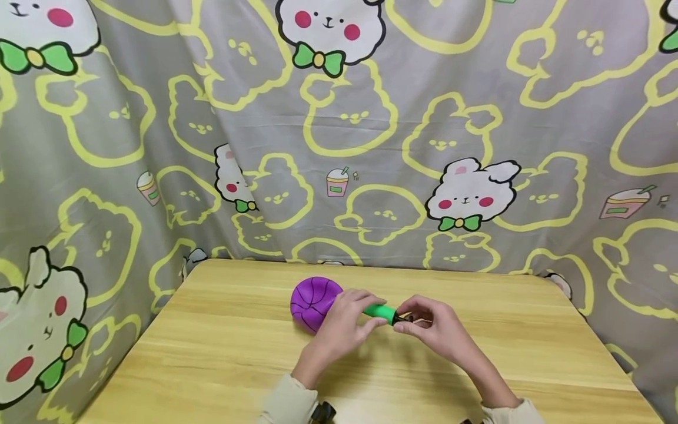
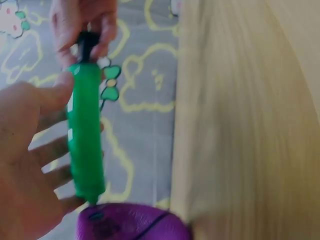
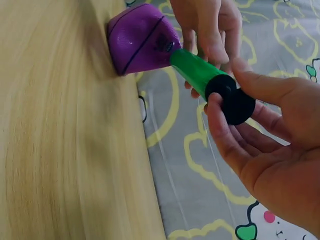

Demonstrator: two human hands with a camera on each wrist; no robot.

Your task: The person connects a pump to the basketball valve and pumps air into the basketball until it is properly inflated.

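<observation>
A purple ball (image 1: 312, 301) with black seam lines rests on the table, its side looking dented. Against it stands the nozzle end of a green hand pump (image 2: 86, 132), whose tip meets the ball in the left wrist view. My left hand (image 1: 341, 323) holds the green barrel, thumb on one side and fingers behind it. At the other end, my right hand (image 1: 434, 327) pinches the pump's black handle (image 3: 237, 106) between thumb and fingers. The handle sits close to the barrel's black cap. Whether the needle is inside the ball is hidden.
The wooden table (image 1: 212, 353) spreads under both hands. Behind it and along both sides hangs a grey curtain (image 1: 339, 141) printed with yellow outlines and white rabbits.
</observation>
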